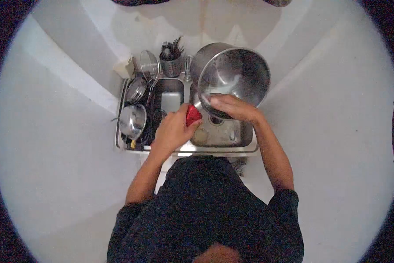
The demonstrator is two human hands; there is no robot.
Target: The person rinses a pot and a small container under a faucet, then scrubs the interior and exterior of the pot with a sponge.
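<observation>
My left hand (174,130) is closed around a small red object (193,115) at the sink's middle divider; its exact kind is hard to make out. A large steel pot (256,72) lies tilted in the right basin, its mouth facing me. My right hand (233,106) reaches across the near rim of this pot, fingers stretched out and palm turned down. Whether those fingertips touch the inner wall is unclear. Below the pot, a drain (216,119) shows in the basin, with a round pale thing (200,135) near it.
Left of the small basin (170,97), a drying area holds a steel bowl (133,122), a strainer (149,65) and other cookware. A perforated cutlery holder (170,68) stands behind, beside the faucet (188,69). White walls enclose the sink on both sides.
</observation>
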